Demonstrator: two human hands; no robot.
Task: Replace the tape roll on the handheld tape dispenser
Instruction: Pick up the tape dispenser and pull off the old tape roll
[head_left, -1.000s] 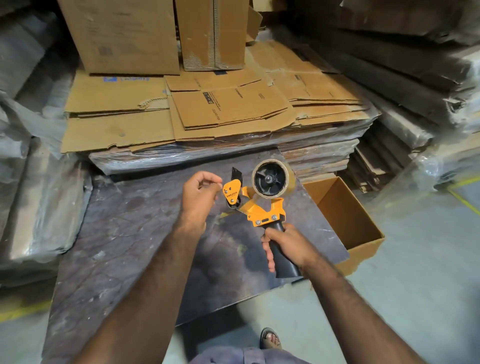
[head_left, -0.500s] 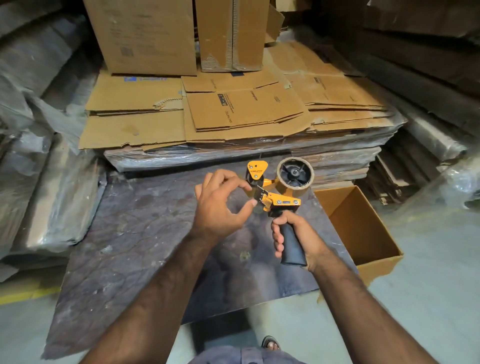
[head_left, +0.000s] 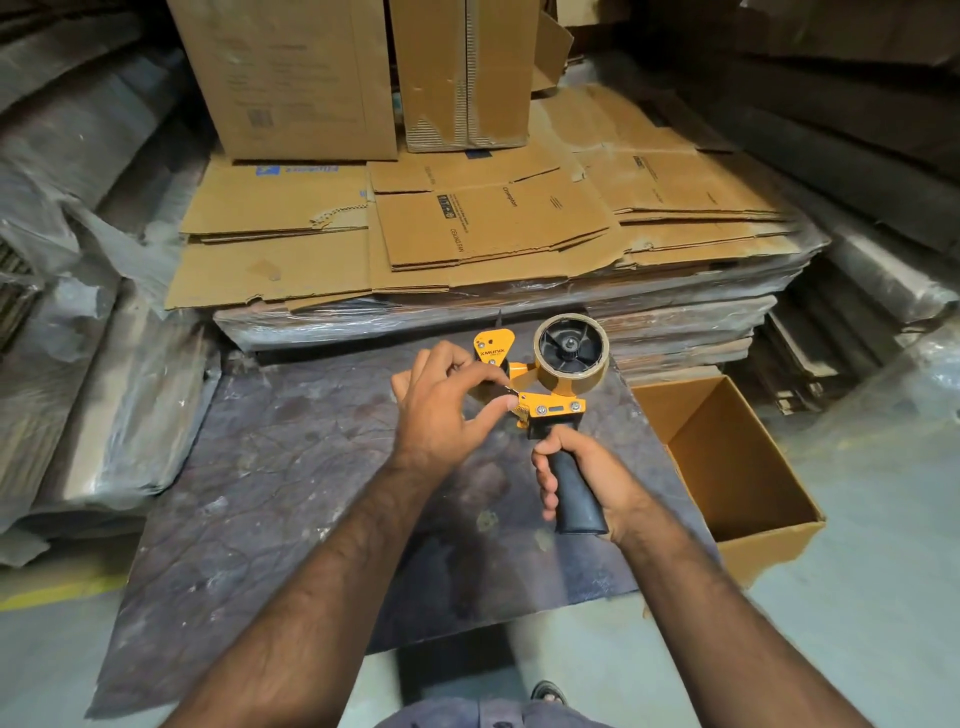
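Observation:
An orange tape dispenser with a black handle is held upright above the dark table. My right hand is wrapped around the black handle. A brown tape roll sits on the dispenser's black hub. My left hand is at the dispenser's front, thumb and forefinger pinched at the orange frame beside the roller. Whether a tape end lies between those fingers is too small to tell.
An open cardboard box stands on the floor right of the table. Flattened cartons are stacked behind, with upright boxes on top. Plastic-wrapped bundles lie on the left. My sandalled foot shows below.
The dispenser has been tilted and lifted farther from me. My left hand moved right from beside the dispenser head to pinch at its front frame. The camera view has shifted slightly.

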